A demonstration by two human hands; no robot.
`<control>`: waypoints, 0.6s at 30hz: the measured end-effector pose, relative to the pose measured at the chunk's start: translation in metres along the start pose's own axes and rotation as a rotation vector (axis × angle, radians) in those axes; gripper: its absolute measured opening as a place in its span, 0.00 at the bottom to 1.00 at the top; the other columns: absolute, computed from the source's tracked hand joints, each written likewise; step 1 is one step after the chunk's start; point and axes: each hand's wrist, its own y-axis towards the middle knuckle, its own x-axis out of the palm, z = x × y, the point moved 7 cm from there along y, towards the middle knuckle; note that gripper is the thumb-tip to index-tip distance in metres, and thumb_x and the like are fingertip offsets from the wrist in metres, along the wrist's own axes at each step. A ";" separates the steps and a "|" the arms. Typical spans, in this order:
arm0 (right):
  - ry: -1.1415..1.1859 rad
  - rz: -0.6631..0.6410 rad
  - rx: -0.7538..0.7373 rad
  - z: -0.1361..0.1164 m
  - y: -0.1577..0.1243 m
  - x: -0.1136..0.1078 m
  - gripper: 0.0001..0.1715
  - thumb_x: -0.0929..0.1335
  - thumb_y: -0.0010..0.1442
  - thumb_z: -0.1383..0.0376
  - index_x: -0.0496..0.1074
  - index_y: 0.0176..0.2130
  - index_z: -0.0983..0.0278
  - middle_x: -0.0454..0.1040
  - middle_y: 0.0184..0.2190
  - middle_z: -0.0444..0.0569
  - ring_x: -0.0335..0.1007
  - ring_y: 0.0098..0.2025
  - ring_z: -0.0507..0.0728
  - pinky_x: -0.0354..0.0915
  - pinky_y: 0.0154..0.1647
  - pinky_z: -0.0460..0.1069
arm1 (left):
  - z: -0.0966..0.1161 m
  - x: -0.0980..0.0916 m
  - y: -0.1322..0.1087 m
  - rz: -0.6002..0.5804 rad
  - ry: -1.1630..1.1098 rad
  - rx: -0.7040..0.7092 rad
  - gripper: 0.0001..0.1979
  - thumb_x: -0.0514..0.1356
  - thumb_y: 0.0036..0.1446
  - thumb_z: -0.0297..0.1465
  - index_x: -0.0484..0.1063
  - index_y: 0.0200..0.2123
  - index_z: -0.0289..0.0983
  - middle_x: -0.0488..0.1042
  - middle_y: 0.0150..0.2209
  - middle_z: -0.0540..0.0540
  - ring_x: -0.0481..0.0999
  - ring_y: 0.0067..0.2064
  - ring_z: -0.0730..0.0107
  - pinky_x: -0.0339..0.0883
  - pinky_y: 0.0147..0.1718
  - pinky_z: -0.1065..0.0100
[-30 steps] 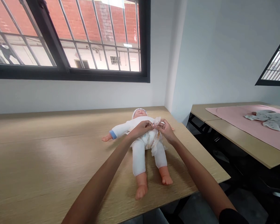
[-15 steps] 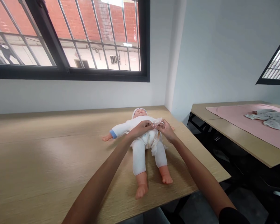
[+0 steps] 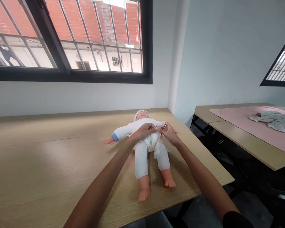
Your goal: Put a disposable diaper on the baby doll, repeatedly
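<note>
A baby doll (image 3: 141,160) in white clothing and a white cap lies on its back on the wooden table (image 3: 49,171), bare feet toward me. Round its hips is a white diaper (image 3: 152,142). My left hand (image 3: 146,130) reaches over the doll's belly, fingers pinched on the diaper's upper edge. Close beside it, my right hand (image 3: 168,132) pinches the diaper's side flap near the doll's waist. The fingertips of both hands nearly meet, and exactly what lies between them is partly hidden. Loose, thin white material hangs below my right hand.
The table's right edge runs close to the doll. Across a gap stands a second table (image 3: 242,139) with a pink cloth (image 3: 237,118), on which light patterned baby clothes (image 3: 273,120) lie. Behind is a wall with a barred window (image 3: 97,38).
The flap by my right hand has shifted slightly. Both hands stay in nearly the same place, still pinched, and the doll has not moved.
</note>
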 end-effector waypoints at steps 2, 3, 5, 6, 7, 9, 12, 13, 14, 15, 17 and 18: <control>0.004 0.011 0.001 0.001 0.000 -0.001 0.24 0.76 0.46 0.58 0.64 0.38 0.60 0.77 0.39 0.47 0.73 0.44 0.56 0.66 0.48 0.52 | 0.001 0.000 0.000 0.008 -0.017 -0.007 0.15 0.58 0.54 0.43 0.70 0.31 0.36 0.71 0.30 0.48 0.68 0.34 0.67 0.59 0.33 0.67; 0.009 0.023 0.000 0.002 0.001 -0.003 0.24 0.76 0.45 0.58 0.64 0.38 0.60 0.77 0.38 0.46 0.73 0.43 0.56 0.66 0.47 0.52 | 0.001 0.000 0.000 0.016 -0.029 -0.007 0.14 0.59 0.53 0.42 0.70 0.31 0.35 0.71 0.31 0.48 0.68 0.34 0.67 0.59 0.34 0.67; 0.025 0.040 0.001 0.002 0.001 -0.004 0.25 0.76 0.44 0.58 0.64 0.38 0.60 0.77 0.36 0.45 0.74 0.42 0.56 0.66 0.46 0.52 | 0.002 -0.001 0.000 0.045 -0.067 -0.005 0.13 0.60 0.51 0.41 0.70 0.30 0.35 0.72 0.32 0.47 0.69 0.35 0.66 0.60 0.35 0.66; 0.035 0.043 0.005 0.003 0.001 -0.005 0.25 0.76 0.44 0.58 0.64 0.38 0.60 0.77 0.35 0.45 0.74 0.41 0.56 0.66 0.45 0.52 | 0.002 -0.002 0.000 0.065 -0.092 -0.008 0.13 0.61 0.49 0.40 0.70 0.30 0.35 0.72 0.32 0.47 0.70 0.36 0.66 0.61 0.36 0.66; 0.044 0.045 0.010 0.003 0.001 -0.005 0.26 0.77 0.43 0.58 0.64 0.38 0.60 0.77 0.35 0.45 0.74 0.40 0.56 0.66 0.44 0.51 | 0.001 -0.003 0.000 0.083 -0.119 -0.016 0.13 0.62 0.48 0.39 0.70 0.29 0.35 0.72 0.32 0.47 0.70 0.36 0.66 0.61 0.36 0.66; 0.059 0.054 0.024 0.002 0.000 -0.005 0.27 0.77 0.42 0.58 0.64 0.38 0.60 0.77 0.35 0.44 0.73 0.38 0.56 0.66 0.41 0.50 | -0.002 -0.003 0.001 0.096 -0.167 -0.040 0.12 0.63 0.46 0.39 0.69 0.29 0.35 0.73 0.31 0.48 0.70 0.35 0.67 0.62 0.36 0.66; 0.074 0.076 0.038 0.000 -0.001 -0.005 0.27 0.77 0.41 0.58 0.63 0.37 0.60 0.77 0.33 0.43 0.72 0.35 0.54 0.65 0.37 0.48 | -0.006 -0.003 0.003 0.085 -0.188 -0.042 0.12 0.63 0.46 0.39 0.69 0.28 0.36 0.73 0.31 0.48 0.71 0.35 0.67 0.62 0.36 0.66; 0.076 0.077 0.038 -0.002 -0.001 -0.004 0.27 0.77 0.41 0.59 0.63 0.37 0.60 0.76 0.31 0.42 0.71 0.34 0.53 0.65 0.36 0.48 | -0.006 -0.004 0.003 0.084 -0.182 -0.032 0.12 0.63 0.46 0.39 0.69 0.29 0.36 0.73 0.31 0.47 0.71 0.35 0.67 0.62 0.36 0.66; 0.077 0.077 0.036 -0.003 -0.002 -0.004 0.27 0.77 0.41 0.59 0.63 0.37 0.60 0.75 0.29 0.41 0.70 0.32 0.52 0.64 0.35 0.47 | -0.006 -0.004 0.003 0.085 -0.171 -0.023 0.12 0.63 0.47 0.39 0.70 0.29 0.36 0.73 0.32 0.47 0.71 0.36 0.67 0.62 0.36 0.66; 0.076 0.076 0.032 -0.005 -0.002 -0.003 0.26 0.77 0.41 0.59 0.64 0.37 0.60 0.73 0.27 0.40 0.69 0.31 0.52 0.64 0.34 0.47 | -0.006 -0.005 0.003 0.084 -0.159 -0.016 0.13 0.63 0.47 0.39 0.70 0.30 0.36 0.73 0.32 0.47 0.71 0.36 0.66 0.62 0.35 0.66; 0.068 0.072 0.026 -0.008 -0.003 -0.002 0.25 0.76 0.42 0.59 0.64 0.37 0.60 0.71 0.24 0.38 0.67 0.28 0.51 0.63 0.32 0.46 | -0.005 -0.005 0.002 0.079 -0.139 -0.009 0.14 0.63 0.48 0.40 0.71 0.31 0.36 0.73 0.32 0.47 0.71 0.37 0.66 0.62 0.35 0.66; 0.062 0.068 0.025 -0.009 -0.004 -0.001 0.25 0.76 0.42 0.59 0.64 0.37 0.60 0.70 0.24 0.37 0.66 0.28 0.50 0.63 0.32 0.46 | -0.005 -0.005 0.002 0.078 -0.136 -0.009 0.14 0.63 0.48 0.41 0.70 0.31 0.36 0.73 0.32 0.47 0.71 0.36 0.66 0.63 0.35 0.66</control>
